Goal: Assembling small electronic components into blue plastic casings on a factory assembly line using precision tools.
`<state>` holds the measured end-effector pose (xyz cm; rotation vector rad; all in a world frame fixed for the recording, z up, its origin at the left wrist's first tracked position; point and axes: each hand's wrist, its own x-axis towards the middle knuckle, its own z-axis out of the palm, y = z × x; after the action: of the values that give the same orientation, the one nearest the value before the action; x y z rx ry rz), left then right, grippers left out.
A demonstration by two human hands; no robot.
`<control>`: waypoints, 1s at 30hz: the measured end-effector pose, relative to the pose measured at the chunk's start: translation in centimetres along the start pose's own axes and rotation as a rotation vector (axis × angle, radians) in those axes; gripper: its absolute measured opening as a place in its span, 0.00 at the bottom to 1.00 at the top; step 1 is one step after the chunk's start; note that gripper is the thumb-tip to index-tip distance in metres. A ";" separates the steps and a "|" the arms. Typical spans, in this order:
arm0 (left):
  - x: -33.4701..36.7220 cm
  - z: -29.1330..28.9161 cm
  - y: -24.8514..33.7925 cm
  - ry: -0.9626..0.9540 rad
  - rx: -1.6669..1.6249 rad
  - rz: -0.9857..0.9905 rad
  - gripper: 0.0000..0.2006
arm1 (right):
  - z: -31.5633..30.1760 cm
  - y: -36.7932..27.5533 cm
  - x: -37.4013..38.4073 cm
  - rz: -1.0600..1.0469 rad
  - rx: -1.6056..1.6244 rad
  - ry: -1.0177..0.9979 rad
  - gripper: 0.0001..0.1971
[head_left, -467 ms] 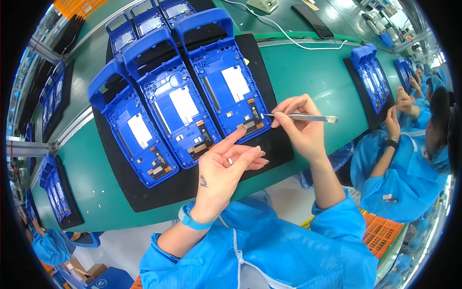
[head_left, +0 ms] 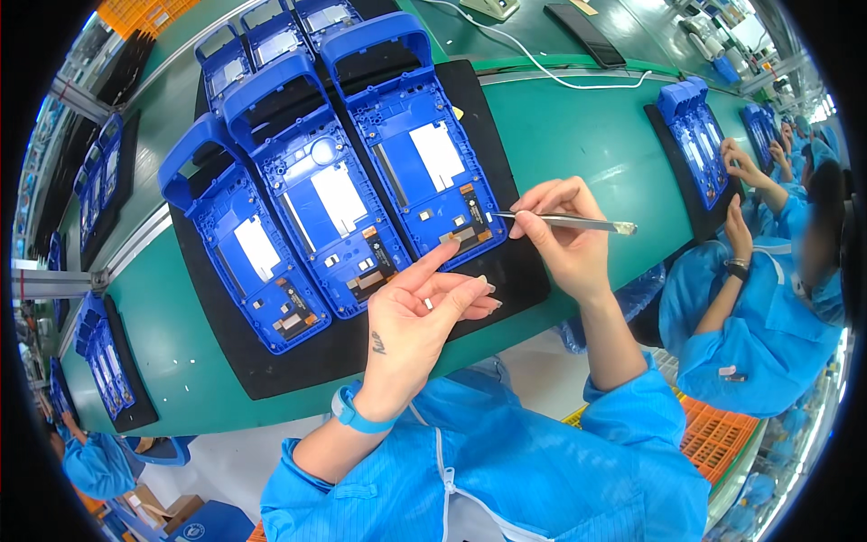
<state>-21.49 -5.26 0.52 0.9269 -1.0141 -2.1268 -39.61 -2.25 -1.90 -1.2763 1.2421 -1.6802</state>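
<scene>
Nearest, the wearer's light-blue striped fabric smock; above it, a bright blue wristband on the left forearm. Left hand: index finger extended, tip at the lower end of the rightmost blue moulded-plastic housing, by a dark flexible ribbon with gold-coloured patches. Other fingers loosely curled, a tiny white piece showing among them; cannot tell whether that grip is pinching it. Right hand: grip closed on slim silvery metal tweezers, tips at the housing's right edge, next to a small white spot; whether they pinch anything is too small to tell. Judgement on handling: a low, shallow tweezer angle and light pressure suit work this fine; the left fingertip does best bracing the plastic rim, off the ribbon, which looks easily creased. Alongside to the left lie a matching blue middle housing and a matching blue left housing, all on a black flat mat over the glossy green desk. Farther: a blue-smocked co-worker at right, a thin white cable, a dark flat rectangular device.
</scene>
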 end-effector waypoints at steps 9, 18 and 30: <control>-0.2 0.0 0.1 -0.001 0.008 -0.004 0.23 | -0.1 0.2 0.2 0.036 -0.006 0.004 0.08; 0.1 0.0 0.1 0.001 -0.005 -0.006 0.23 | -0.1 0.2 0.2 0.012 0.024 0.015 0.08; 0.0 0.1 -0.2 -0.007 -0.001 -0.006 0.23 | -1.1 0.7 0.5 0.118 0.135 -0.012 0.09</control>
<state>-21.55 -5.11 0.40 0.9239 -1.0142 -2.1369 -40.83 -2.59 -2.45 -1.1097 1.1537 -1.6406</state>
